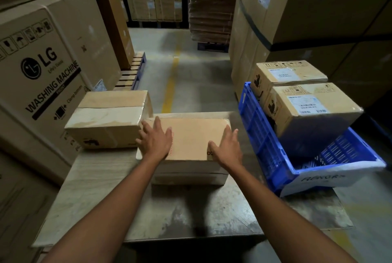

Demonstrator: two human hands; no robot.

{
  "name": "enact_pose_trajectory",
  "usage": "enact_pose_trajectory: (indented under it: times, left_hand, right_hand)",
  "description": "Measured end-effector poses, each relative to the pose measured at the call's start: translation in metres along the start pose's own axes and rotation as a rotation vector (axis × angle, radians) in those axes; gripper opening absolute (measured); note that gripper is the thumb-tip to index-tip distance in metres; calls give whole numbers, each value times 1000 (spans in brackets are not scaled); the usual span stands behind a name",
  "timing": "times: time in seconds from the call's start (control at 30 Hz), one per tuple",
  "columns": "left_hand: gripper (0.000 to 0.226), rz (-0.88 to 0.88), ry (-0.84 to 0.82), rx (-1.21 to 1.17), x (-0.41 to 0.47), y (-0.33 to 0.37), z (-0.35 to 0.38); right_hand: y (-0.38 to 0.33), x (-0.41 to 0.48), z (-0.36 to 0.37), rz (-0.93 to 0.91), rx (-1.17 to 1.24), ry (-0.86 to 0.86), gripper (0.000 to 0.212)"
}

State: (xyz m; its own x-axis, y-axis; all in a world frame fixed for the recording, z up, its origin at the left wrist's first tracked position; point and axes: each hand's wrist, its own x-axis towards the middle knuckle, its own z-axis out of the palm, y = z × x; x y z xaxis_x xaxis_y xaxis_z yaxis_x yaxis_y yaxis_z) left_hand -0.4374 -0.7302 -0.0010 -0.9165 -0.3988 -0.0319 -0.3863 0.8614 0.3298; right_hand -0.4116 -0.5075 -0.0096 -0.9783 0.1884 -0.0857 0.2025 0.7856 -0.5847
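At the centre of the frame, the flat cardboard box [191, 135] lies on the worn table [169, 209], with the left hand [156, 140] and right hand [228, 149] spread straight-fingered on its top, gripping nothing, probably steadying it beside the taped carton [108, 118].
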Motion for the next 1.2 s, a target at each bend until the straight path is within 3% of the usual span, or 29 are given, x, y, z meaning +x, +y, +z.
enact_pose_trajectory:
  times: [0.13, 0.3, 0.37, 0.43, 0.53, 0.83, 0.93, 1.03, 1.1, 1.2]
  left_hand:
    - [58, -58, 53, -308, -6, -8, -11]
    - [49, -51, 150, -754, -10, -32, -21]
    - [46, -43, 171, -816, -21, -40, -26]
    - [38, -28, 186, -780, -35, -49, -22]
    - [28, -38, 168, -723, -61, -64, -1]
    - [31, -104, 78, -673, -116, -100, 54]
    - [28, -70, 105, -540, -118, -99, 55]
    - [21, 230, 226, -239, -114, -94, 54]
    - [18, 425, 231, -148, -111, -91, 57]
    - [29, 525, 156, -77, -104, -89, 61]
  right_hand:
    - [5, -2, -5, -11, 210, 32, 98]
    - [11, -12, -17, -133, 192, 60, 117]
    - [15, -15, -19, -164, 172, 87, 122]
    - [22, -21, -16, -173, 165, 102, 118]
    - [38, -41, 0, -113, 179, 82, 95]
    - [70, -88, 36, -6, 135, 25, 56]
    - [63, -94, 42, 15, 31, 123, 40]
    - [36, -92, 54, -182, -166, 216, 29]
    - [11, -92, 62, -359, -114, 94, 30]
    - [-20, -91, 74, -567, -140, -164, 43]
